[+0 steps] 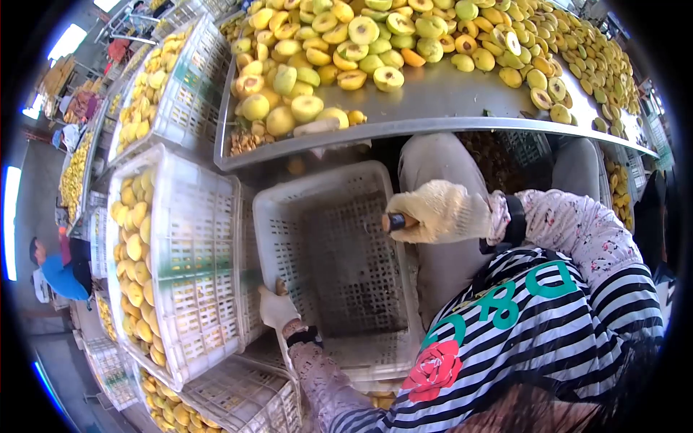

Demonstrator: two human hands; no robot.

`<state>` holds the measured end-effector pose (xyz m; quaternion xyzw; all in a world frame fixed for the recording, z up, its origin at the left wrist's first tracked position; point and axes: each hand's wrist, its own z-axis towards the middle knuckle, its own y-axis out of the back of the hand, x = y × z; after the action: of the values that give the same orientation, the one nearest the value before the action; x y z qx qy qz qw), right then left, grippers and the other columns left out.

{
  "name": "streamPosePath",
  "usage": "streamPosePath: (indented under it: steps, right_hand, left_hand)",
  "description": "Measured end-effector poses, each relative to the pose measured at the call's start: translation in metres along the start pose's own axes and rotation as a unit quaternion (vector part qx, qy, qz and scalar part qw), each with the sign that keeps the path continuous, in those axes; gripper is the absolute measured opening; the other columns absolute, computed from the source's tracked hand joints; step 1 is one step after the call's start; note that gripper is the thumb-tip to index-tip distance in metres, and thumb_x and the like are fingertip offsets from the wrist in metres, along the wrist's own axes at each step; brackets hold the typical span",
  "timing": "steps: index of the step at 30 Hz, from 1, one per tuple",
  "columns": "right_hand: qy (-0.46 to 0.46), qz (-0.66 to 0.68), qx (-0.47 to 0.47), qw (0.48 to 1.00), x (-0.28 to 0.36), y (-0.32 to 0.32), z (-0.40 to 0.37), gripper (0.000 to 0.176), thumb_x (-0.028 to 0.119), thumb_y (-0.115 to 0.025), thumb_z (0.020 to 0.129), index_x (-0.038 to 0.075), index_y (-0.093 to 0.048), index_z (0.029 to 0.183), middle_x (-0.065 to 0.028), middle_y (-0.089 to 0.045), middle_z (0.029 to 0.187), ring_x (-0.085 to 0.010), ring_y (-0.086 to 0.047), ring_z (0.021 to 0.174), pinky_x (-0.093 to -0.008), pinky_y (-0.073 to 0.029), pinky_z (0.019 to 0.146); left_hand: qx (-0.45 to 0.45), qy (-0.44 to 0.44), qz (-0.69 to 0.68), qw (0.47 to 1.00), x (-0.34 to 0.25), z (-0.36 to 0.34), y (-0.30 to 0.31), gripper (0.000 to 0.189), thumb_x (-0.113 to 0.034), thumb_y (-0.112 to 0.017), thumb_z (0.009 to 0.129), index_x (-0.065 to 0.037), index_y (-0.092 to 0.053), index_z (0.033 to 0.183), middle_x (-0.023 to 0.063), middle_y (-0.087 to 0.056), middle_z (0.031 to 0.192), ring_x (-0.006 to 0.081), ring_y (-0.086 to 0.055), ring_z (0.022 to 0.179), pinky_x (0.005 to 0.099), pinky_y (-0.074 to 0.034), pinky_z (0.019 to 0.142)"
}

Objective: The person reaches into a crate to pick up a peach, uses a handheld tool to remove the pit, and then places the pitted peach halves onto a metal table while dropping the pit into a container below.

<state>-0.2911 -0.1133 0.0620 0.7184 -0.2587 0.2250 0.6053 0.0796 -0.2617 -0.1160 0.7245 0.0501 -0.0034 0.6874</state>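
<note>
A white plastic crate with slotted walls stands tilted between my legs and the stacked crates, its inside bare. My left hand, in a pale glove, is closed over the crate's left rim. Above the right rim, my right hand in a cream knitted glove is wrapped round a short tool with a brown handle and a dark end. The rest of that tool is hidden in the fist. Beyond both hands, whole and halved yellow peaches lie heaped on a metal table.
White crates full of yellow peaches are stacked at my left, close to my left hand. The table's raised metal edge runs across above my knees. Another person in blue is at the far left.
</note>
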Motion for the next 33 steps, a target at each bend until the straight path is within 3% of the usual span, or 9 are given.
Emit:
streamPosePath:
  steps: [8, 11, 16, 22, 24, 26, 28, 29, 33]
  right_hand:
    - [0.026, 0.083, -0.042, 0.995, -0.01, 0.014, -0.048, 0.031, 0.04, -0.068, 0.09, 0.013, -0.067, 0.104, -0.0163, -0.068, 0.078, -0.0391, -0.067, 0.074, -0.0454, -0.053, 0.068]
    - [-0.011, 0.023, -0.096, 0.995, -0.029, 0.05, -0.079, 0.028, 0.036, -0.071, 0.088, 0.012, -0.067, 0.102, -0.0118, -0.068, 0.074, -0.0343, -0.067, 0.071, -0.0414, -0.054, 0.065]
    - [-0.092, 0.04, -0.217, 0.971, -0.091, 0.11, -0.131, 0.029, 0.034, -0.073, 0.085, 0.011, -0.067, 0.102, -0.0081, -0.068, 0.072, -0.0292, -0.068, 0.068, -0.0371, -0.054, 0.065]
    - [-0.188, 0.576, -0.344, 0.718, -0.186, 0.188, -0.167, 0.023, 0.03, -0.064, 0.097, 0.01, -0.057, 0.086, 0.0013, -0.048, 0.06, -0.0108, -0.047, 0.046, -0.0279, -0.039, 0.046]
    - [-0.167, 0.692, -0.393, 0.582, -0.216, 0.208, -0.167, 0.027, 0.036, -0.06, 0.099, 0.009, -0.057, 0.096, 0.0039, -0.045, 0.061, -0.0082, -0.037, 0.043, -0.0286, -0.038, 0.043]
    - [-0.154, 0.656, -0.411, 0.615, -0.226, 0.212, -0.163, 0.028, 0.035, -0.058, 0.1, 0.008, -0.054, 0.1, 0.0031, -0.044, 0.06, -0.0104, -0.044, 0.046, -0.0302, -0.043, 0.048]
    - [-0.149, 0.556, -0.36, 0.734, -0.228, 0.21, -0.166, 0.036, 0.03, -0.057, 0.099, 0.007, -0.051, 0.073, -0.0007, -0.044, 0.054, -0.0134, -0.048, 0.047, -0.0319, -0.049, 0.052]
    - [-0.13, 0.64, -0.304, 0.694, -0.246, 0.194, -0.161, 0.04, 0.029, -0.059, 0.099, 0.007, -0.047, 0.067, -0.0012, -0.044, 0.052, -0.0146, -0.049, 0.047, -0.0318, -0.048, 0.053]
    - [-0.157, 0.65, -0.238, 0.704, -0.237, 0.22, -0.186, 0.021, 0.024, -0.065, 0.095, 0.004, -0.063, 0.101, -0.0025, -0.059, 0.068, -0.0116, -0.052, 0.053, -0.0258, -0.044, 0.052]
  left_hand:
    - [0.068, 0.019, 0.011, 0.997, -0.031, 0.0, 0.004, 0.048, -0.045, -0.065, 0.091, -0.004, -0.055, 0.116, 0.019, -0.069, 0.108, 0.0409, -0.067, 0.1, 0.0533, -0.054, 0.08]
    - [0.02, -0.066, 0.171, 0.983, -0.076, 0.011, 0.03, 0.056, -0.04, -0.069, 0.088, -0.009, -0.052, 0.132, 0.0153, -0.06, 0.131, 0.0371, -0.056, 0.122, 0.0534, -0.049, 0.093]
    - [-0.268, -0.421, -0.229, 0.836, -0.265, -0.001, 0.127, 0.057, -0.023, -0.071, 0.084, -0.008, -0.054, 0.137, 0.0196, -0.055, 0.137, 0.0406, -0.049, 0.128, 0.0522, -0.04, 0.107]
    - [0.071, -0.507, -0.561, 0.651, -0.475, 0.024, 0.207, 0.04, -0.004, -0.069, 0.092, 0.001, -0.059, 0.131, 0.0136, -0.059, 0.134, 0.0218, -0.056, 0.122, 0.0344, -0.045, 0.103]
    - [0.123, -0.436, -0.566, 0.689, -0.534, 0.058, 0.217, 0.037, -0.014, -0.066, 0.097, -0.001, -0.059, 0.131, 0.0081, -0.062, 0.129, 0.0135, -0.056, 0.117, 0.0293, -0.045, 0.101]
    - [0.14, -0.439, -0.575, 0.676, -0.582, 0.094, 0.216, 0.037, -0.014, -0.065, 0.097, 0.0, -0.059, 0.131, 0.007, -0.061, 0.129, 0.0135, -0.056, 0.117, 0.0274, -0.043, 0.101]
    - [-0.105, -0.514, -0.261, 0.81, -0.62, 0.139, 0.206, 0.062, -0.044, -0.066, 0.094, -0.002, -0.055, 0.139, 0.0188, -0.056, 0.138, 0.0314, -0.05, 0.132, 0.0388, -0.038, 0.112]
    - [-0.103, -0.477, -0.199, 0.85, -0.634, 0.152, 0.202, 0.069, -0.053, -0.062, 0.092, -0.007, -0.054, 0.142, 0.0215, -0.052, 0.143, 0.0351, -0.046, 0.135, 0.0416, -0.036, 0.114]
    - [-0.025, -0.352, -0.07, 0.933, -0.682, 0.162, 0.19, 0.077, -0.067, -0.056, 0.09, -0.013, -0.052, 0.145, 0.023, -0.045, 0.15, 0.0389, -0.045, 0.136, 0.0448, -0.036, 0.112]
